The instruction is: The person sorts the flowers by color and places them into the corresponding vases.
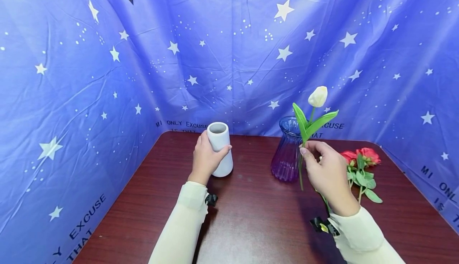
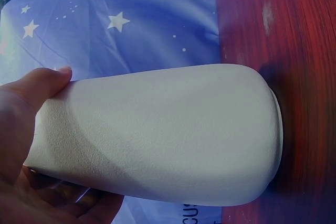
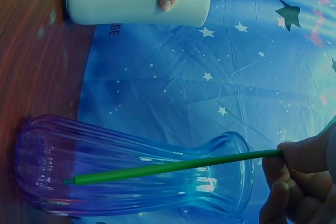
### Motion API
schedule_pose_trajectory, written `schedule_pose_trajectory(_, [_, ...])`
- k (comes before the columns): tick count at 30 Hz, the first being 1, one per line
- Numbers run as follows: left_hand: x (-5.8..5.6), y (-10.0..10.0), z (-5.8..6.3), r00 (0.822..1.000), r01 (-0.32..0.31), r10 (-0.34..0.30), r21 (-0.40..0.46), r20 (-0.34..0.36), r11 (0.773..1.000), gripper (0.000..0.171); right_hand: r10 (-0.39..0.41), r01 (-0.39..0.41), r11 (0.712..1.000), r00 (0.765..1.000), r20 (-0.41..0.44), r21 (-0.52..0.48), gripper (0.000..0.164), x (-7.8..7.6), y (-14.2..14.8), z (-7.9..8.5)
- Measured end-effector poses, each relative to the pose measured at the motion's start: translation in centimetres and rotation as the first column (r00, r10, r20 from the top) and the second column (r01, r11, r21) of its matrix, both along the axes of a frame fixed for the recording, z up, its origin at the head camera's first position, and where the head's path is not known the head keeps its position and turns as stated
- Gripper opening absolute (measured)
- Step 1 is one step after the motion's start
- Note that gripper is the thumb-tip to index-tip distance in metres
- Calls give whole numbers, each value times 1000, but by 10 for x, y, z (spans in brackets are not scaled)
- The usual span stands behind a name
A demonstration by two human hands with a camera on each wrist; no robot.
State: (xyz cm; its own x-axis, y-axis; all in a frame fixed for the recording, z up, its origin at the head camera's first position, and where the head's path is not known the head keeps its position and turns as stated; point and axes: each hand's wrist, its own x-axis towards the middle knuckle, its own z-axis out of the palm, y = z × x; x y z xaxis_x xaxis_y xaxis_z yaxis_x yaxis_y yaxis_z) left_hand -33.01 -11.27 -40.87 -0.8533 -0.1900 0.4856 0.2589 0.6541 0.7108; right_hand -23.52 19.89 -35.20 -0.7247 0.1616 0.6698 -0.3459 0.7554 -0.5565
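My left hand (image 1: 208, 158) grips a white vase (image 1: 223, 158) near its top, thumb on one side and fingers round the other. In the left wrist view the vase (image 2: 168, 135) has a matte, slightly grainy surface. My right hand (image 1: 328, 172) pinches the green stem of a white tulip (image 1: 318, 97) between thumb and fingers. Bloom and two long leaves rise above the hand. The lower stem (image 3: 157, 169) hangs in front of a ribbed glass vase (image 1: 285, 156), blue at the flared rim and purple at the base.
Red roses (image 1: 367, 156) with green leaves lie on the right side of the dark wood table (image 1: 251, 220), partly behind my right hand. Around the table hangs a blue cloth (image 1: 229, 68) with white stars. A small yellow piece (image 1: 324, 228) shows by the right cuff.
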Motion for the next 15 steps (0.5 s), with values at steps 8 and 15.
schedule_pose_trajectory(8, [0, -1, -2, 1000, 0, 0, -3, 0, 1000, 89, 26, -26, 1000, 999, -30, -6, 7, -4, -5, 1])
schedule_pose_trajectory(15, [-2, -2, -2, 1000, 2, -2, -4, -14, 1000, 89, 32, -32, 999, 999, -36, -7, 9, -8, -9, 7])
